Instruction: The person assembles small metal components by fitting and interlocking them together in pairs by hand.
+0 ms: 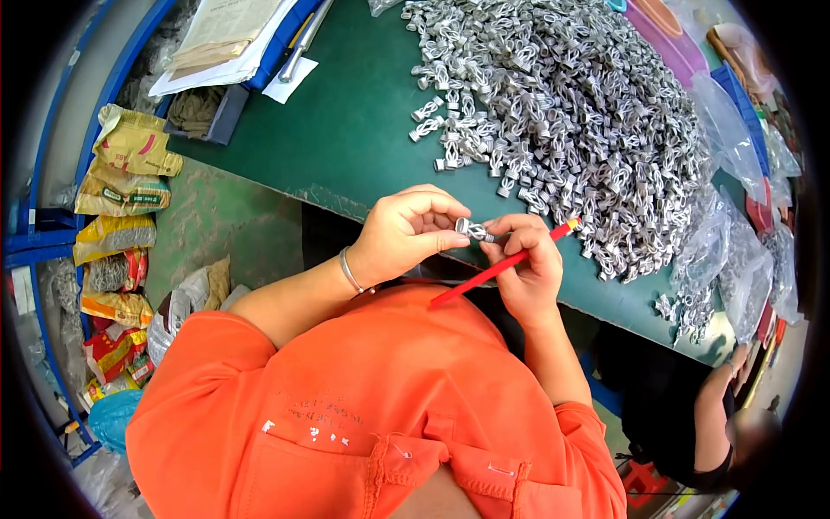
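Between my two hands is a small silvery metal part (474, 230) with a ribbed round end and open loops. My left hand (405, 227) pinches one end of it between thumb and fingers. The fingertips of my right hand (529, 266) grip the other end. A red pen-like tool (494, 270) with a yellowish tip also lies in my right hand, slanting down toward my body. Beyond my hands, a large pile of similar metal parts (571, 104) spreads over the green table (346, 121). A few loose parts (426, 119) lie at its near left edge.
Papers (220, 43) and a grey bin (212, 117) sit at the table's left end. Clear plastic bags (726, 251) and a small cluster of parts (689, 310) are at the right. Another person (692, 406) is at lower right. Printed sacks (125, 190) fill the left shelf.
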Motion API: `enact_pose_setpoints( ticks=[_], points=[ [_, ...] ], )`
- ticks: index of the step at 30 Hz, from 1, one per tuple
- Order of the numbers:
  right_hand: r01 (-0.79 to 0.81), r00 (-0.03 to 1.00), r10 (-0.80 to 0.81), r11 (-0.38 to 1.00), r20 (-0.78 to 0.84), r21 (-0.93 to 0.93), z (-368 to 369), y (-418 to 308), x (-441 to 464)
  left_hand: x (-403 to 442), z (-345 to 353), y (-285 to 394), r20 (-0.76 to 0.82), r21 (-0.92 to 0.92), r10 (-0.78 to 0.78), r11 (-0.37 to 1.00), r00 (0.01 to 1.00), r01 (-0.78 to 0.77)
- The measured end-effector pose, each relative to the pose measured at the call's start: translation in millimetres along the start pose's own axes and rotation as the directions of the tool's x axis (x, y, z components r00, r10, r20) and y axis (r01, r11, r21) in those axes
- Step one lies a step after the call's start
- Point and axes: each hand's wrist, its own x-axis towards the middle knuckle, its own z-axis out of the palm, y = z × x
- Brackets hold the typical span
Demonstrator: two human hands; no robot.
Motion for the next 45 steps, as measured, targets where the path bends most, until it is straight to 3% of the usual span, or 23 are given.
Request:
enact_pose_setpoints(
  ticks=[1,4,7,8,9,12,14,17,19,22,26,28,30,31,32,34,35,38,39,42,43,45],
  points=[
    [0.059,0.998,-0.062,0.995,-0.025,-0.078,1,-2,0,0,0,-1,0.000,-0.001,-0.002,1.000,1.000,0.002],
    [0.049,0.994,-0.055,0.997,-0.095,-0.056,2,-4,-2,-2,1,-1,-0.012,-0.048,0.019,0.999,1.000,-0.019],
    [0.054,0.998,-0.053,0.999,-0.045,0.001,-5,-7,-5,-5,1,2,-0.023,-0.160,-0.049,0.986,0.999,0.044],
    [0.059,0.998,-0.057,0.995,-0.028,0.084,-6,-8,-3,-7,-1,2,0.020,-0.205,-0.050,0.977,0.999,0.053],
    [0.073,0.997,-0.072,0.997,-0.011,0.038,-12,-7,-3,-10,-3,2,0.063,-0.248,-0.046,0.967,0.997,0.061],
    [0.020,0.998,-0.035,0.973,-0.060,-0.231,-19,0,4,-22,-13,3,0.153,-0.033,-0.236,0.969,0.960,0.244],
    [-0.033,0.994,-0.010,0.918,-0.105,-0.395,-21,10,9,-28,-15,2,0.157,0.267,-0.262,0.939,0.952,0.214],
    [0.045,0.994,-0.092,0.815,-0.053,-0.578,-20,19,26,-35,-13,1,0.129,0.298,-0.300,0.921,0.945,0.252],
    [0.099,0.988,-0.156,0.706,-0.017,-0.701,-11,21,34,-39,-8,-4,0.025,-0.090,-0.384,0.919,0.923,0.384],
    [0.104,0.988,-0.154,0.635,0.007,-0.766,-2,22,37,-36,-8,-1,0.003,-0.192,-0.312,0.932,0.950,0.307],
    [0.111,0.991,-0.131,0.721,0.022,-0.684,-11,19,34,-34,-9,4,0.000,-0.234,-0.319,0.921,0.948,0.310],
    [0.018,0.994,-0.078,0.791,-0.072,-0.611,-14,11,25,-34,-10,4,0.007,-0.214,-0.308,0.929,0.951,0.303],
    [-0.173,0.978,0.131,0.944,-0.162,-0.282,-18,11,14,-35,-10,2,0.008,-0.231,-0.319,0.921,0.948,0.312],
    [-0.286,0.946,0.278,0.958,-0.165,-0.023,-20,9,11,-35,-11,0,0.012,-0.227,-0.322,0.921,0.947,0.316],
    [-0.380,0.900,0.416,0.895,-0.130,0.236,-22,7,9,-36,-12,-1,0.017,-0.221,-0.324,0.922,0.946,0.319],
    [-0.467,0.848,0.528,0.791,-0.055,0.396,-24,-1,7,-37,-11,-1,0.027,-0.138,-0.354,0.925,0.935,0.354],
    [-0.490,0.833,0.553,0.762,-0.030,0.423,-24,-2,5,-37,-10,-1,0.033,-0.051,-0.382,0.922,0.924,0.383],
    [-0.476,0.845,0.533,0.709,0.047,0.521,-21,1,-1,-35,-6,-3,0.054,0.255,-0.224,0.945,0.973,0.203],
    [-0.484,0.839,0.541,0.688,0.063,0.541,-20,0,-1,-34,-4,0,0.054,0.283,-0.213,0.940,0.976,0.189],
    [-0.487,0.836,0.542,0.656,0.090,0.576,-19,-3,-2,-30,-1,2,0.051,0.224,-0.269,0.942,0.962,0.251],
    [-0.483,0.839,0.535,0.646,0.100,0.591,-18,-4,-3,-28,4,1,0.010,0.051,-0.321,0.946,0.947,0.320],
    [-0.479,0.846,0.520,0.650,0.115,0.590,-16,-5,-5,-20,8,3,0.005,-0.040,-0.291,0.956,0.957,0.291]
  ],
)
